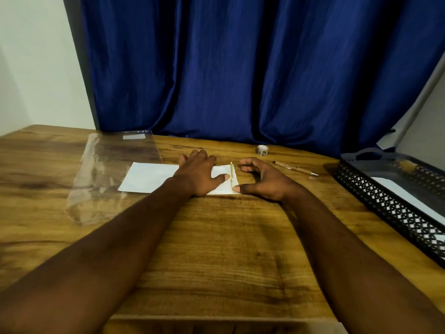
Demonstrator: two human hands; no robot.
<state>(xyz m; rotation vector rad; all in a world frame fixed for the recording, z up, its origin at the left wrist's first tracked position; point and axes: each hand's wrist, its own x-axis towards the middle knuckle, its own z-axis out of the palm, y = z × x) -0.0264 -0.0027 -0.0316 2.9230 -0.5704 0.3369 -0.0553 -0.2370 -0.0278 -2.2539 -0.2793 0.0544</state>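
Sealing a white envelope [149, 177], flat mid-counter [228, 237], flap [231, 172] raised at its right end.
Left hand [199, 174] flat, grip released, pinning paper; right hand [262, 179] loosely curled, holding nothing, thumb on near corner. Best folded leftward, pressed along the crease (pen [296, 168] and mesh tray [385, 189] further right; open room nearer).

Blue curtain [240, 68] behind wooden table [216, 237] — pale wall [36, 56] left.

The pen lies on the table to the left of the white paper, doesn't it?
Not quite. The head view shows the pen lying on the table to the right of the white paper, just past the right hand.
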